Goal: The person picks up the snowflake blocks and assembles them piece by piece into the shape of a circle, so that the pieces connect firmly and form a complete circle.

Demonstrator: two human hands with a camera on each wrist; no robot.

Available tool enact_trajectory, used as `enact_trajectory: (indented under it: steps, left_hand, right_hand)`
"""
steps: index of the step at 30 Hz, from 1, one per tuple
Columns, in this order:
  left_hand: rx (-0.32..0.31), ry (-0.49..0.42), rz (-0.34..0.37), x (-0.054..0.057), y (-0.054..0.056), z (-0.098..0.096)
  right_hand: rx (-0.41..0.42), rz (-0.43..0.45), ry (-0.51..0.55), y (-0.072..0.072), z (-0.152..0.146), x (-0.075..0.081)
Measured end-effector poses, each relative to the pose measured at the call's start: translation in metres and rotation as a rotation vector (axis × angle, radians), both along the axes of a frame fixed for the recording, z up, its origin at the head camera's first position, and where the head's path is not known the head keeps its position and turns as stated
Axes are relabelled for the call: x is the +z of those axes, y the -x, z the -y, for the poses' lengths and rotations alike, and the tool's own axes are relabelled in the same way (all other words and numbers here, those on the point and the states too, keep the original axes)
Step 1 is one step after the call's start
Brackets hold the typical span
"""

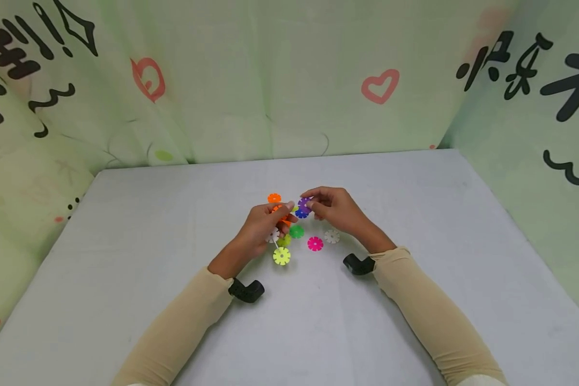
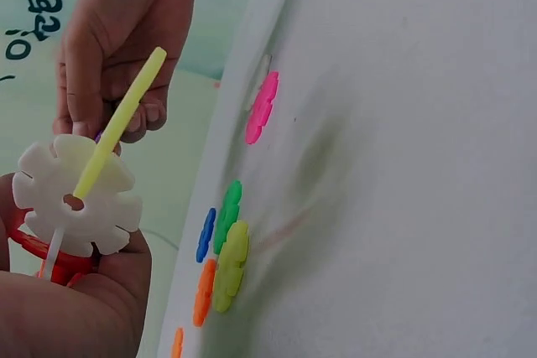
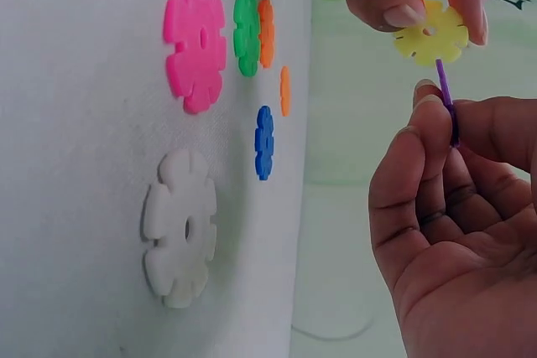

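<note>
My left hand (image 1: 258,228) grips a joined cluster of notched, flower-shaped plastic discs. In the left wrist view the cluster shows a white disc (image 2: 101,215), a yellow disc (image 2: 122,123) set crosswise to it, and an orange-red disc (image 2: 71,270) partly hidden by the fingers. Another yellow disc (image 3: 445,35) sticks out of the cluster toward my right hand (image 1: 335,209). That hand pinches a purple disc (image 1: 304,204) between thumb and fingers. Seen edge-on in the right wrist view, the purple disc has its edge right at the yellow disc's rim.
Loose discs lie on the white table (image 1: 173,241) beneath and around the hands: pink (image 1: 315,244), white (image 1: 332,236), green (image 1: 296,231), yellow-green (image 1: 284,240), blue (image 3: 264,143) and orange (image 1: 274,198). A printed curtain (image 1: 270,80) hangs behind the table's far edge.
</note>
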State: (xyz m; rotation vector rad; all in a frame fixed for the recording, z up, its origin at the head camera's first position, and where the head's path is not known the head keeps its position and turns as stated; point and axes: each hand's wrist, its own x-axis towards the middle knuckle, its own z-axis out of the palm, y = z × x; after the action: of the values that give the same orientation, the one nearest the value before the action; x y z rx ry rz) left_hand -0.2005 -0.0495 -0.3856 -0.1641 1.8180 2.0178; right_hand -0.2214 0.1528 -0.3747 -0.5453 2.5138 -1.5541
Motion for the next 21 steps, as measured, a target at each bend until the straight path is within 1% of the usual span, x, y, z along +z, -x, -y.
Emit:
enact_trajectory:
  steps: [3, 12, 18, 21]
  left_hand:
    - [0.001, 0.0, -0.002, -0.0001, -0.0001, -0.0002]
    - [-0.001, -0.003, -0.038, -0.0001, 0.001, 0.0011]
    - [0.0, 0.0, -0.03, -0.0032, 0.0017, 0.0002]
    - [0.003, 0.001, -0.029, -0.0033, 0.002, -0.0007]
  right_hand:
    - [0.008, 0.01, 0.001, -0.0005, 0.0004, 0.0011]
    - [-0.002, 0.014, -0.004, -0.0016, 0.0012, 0.0037]
    - [0.005, 0.037, 0.004, -0.0015, 0.0019, 0.0016]
    - [0.016, 0.024, 0.005, -0.0014, 0.0022, -0.0006]
